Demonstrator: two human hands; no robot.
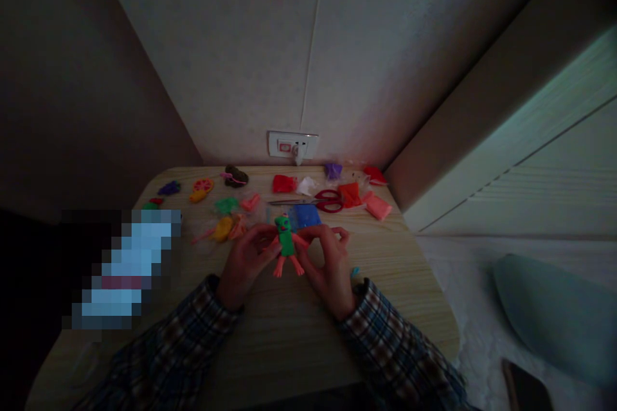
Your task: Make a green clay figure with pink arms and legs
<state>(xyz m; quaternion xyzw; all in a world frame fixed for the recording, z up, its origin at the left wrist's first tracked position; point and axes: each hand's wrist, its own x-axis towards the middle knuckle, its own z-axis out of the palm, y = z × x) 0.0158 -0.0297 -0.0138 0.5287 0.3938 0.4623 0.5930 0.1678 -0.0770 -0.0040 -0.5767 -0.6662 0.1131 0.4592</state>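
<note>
Between my two hands, above the wooden table (385, 334), is a small clay figure (286, 242) with a green head and body and pink arms and legs. My left hand (248, 260) pinches its left side, and my right hand (330, 264) pinches the other side near the pink arm. The figure is held upright, its legs hanging free. Just behind it lies a blue clay packet (307, 215), partly covered by my fingers. Red-handled scissors (330, 201) rest behind that packet, blades pointing left.
Clay packets in red (284, 184), purple (333, 170), orange (350, 194) and pink (378, 206) lie at the back. Several small clay pieces, among them a citrus-like slice (203, 186), are at the left. A pixelated bright panel (130, 269) stands at the left edge; a wall socket (293, 145) is behind.
</note>
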